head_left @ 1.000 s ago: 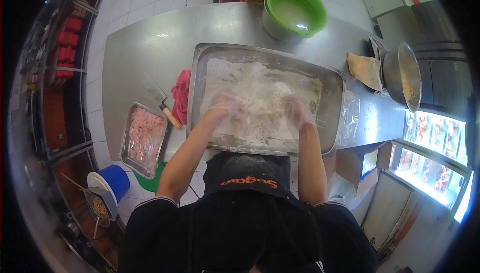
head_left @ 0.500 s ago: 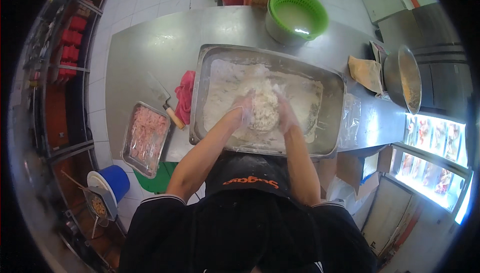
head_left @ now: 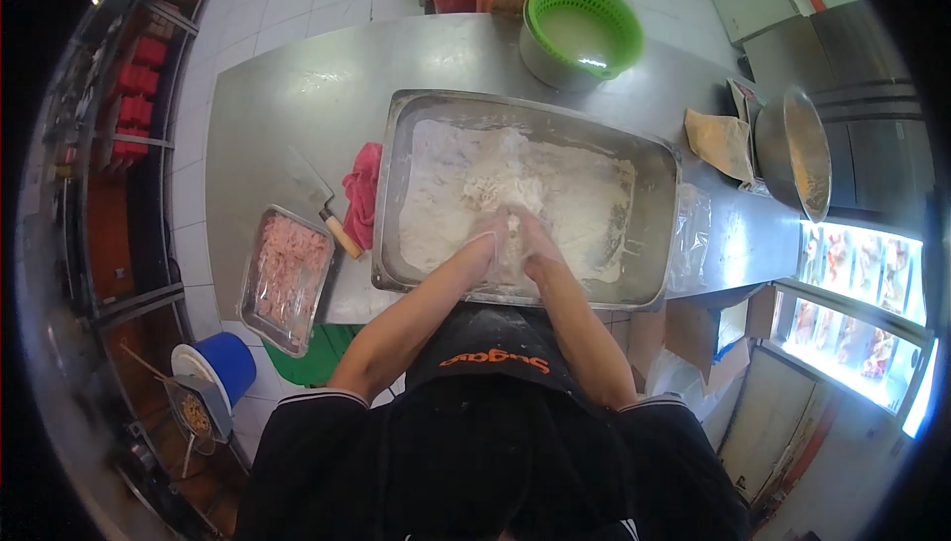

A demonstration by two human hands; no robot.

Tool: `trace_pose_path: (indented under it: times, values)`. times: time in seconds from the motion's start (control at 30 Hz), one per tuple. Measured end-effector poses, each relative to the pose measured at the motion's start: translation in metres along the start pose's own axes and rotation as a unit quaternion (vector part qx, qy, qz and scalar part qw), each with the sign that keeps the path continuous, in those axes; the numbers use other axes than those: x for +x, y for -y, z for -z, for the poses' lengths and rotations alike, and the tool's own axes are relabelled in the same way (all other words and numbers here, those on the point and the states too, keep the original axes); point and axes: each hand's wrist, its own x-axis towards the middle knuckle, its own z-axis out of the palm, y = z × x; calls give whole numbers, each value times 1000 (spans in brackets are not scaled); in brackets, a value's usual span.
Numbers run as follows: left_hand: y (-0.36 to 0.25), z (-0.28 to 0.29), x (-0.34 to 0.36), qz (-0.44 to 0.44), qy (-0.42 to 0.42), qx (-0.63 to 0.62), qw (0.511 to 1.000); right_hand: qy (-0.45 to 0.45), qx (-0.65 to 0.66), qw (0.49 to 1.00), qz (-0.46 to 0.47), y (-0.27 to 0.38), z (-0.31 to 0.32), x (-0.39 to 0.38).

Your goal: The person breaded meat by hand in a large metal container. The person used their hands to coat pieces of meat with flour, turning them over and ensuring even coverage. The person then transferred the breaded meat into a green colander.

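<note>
Both of my hands are low and close together in a deep steel tray (head_left: 654, 254) of white flour (head_left: 584, 194). My left hand (head_left: 489, 236) and my right hand (head_left: 533, 242) are floury and blurred, pushed against a lumpy coated mass (head_left: 500, 186), their fingers too indistinct to read. Left of the tray lie a crumpled pink cloth (head_left: 362, 194), a wooden-handled blade (head_left: 340, 232) and a smaller tray of pink chopped meat (head_left: 289, 273) under clear film.
A green colander (head_left: 565, 21) in a round container stands behind the tray. Rightward are clear plastic (head_left: 690, 239), a paper bag (head_left: 718, 140), a steel bowl (head_left: 797, 150) and a cardboard box (head_left: 693, 328). Shelving (head_left: 134, 105) lines the left; a blue bucket (head_left: 223, 373) stands below the counter.
My hands were far apart, then closed in around a raised mass. Now they are nearer me and closer together, and the mass sits flatter beyond them.
</note>
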Motion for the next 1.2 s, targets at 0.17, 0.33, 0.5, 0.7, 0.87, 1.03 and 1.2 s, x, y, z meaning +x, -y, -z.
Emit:
trace_pose_path:
  times: [0.17, 0.33, 0.5, 0.7, 0.87, 1.03, 1.2]
  values:
    - [-35, 22, -9, -98, -8, 170, 980, 121, 121, 985, 0, 27, 31, 5]
    - [-95, 58, -86, -325, 19, 509, 797, 56, -68, 990, 111, 54, 67, -9]
    - [-93, 55, -2, -290, -213, 432, 827, 35, -93, 983, 154, 89, 79, 23]
    - [-48, -51, 119, -261, -253, 377, 852, 26, -56, 992, 112, 42, 38, 147]
    - [-21, 39, 138, -207, 71, -7, 976, 160, 25, 986, 29, 79, 0, 63]
    - [-26, 92, 54, -123, 15, 81, 989, -9, -8, 986, 165, 53, 76, 35]
    - [-13, 72, 72, -86, 51, 201, 975, 12, 66, 994, 85, -18, 45, 56]
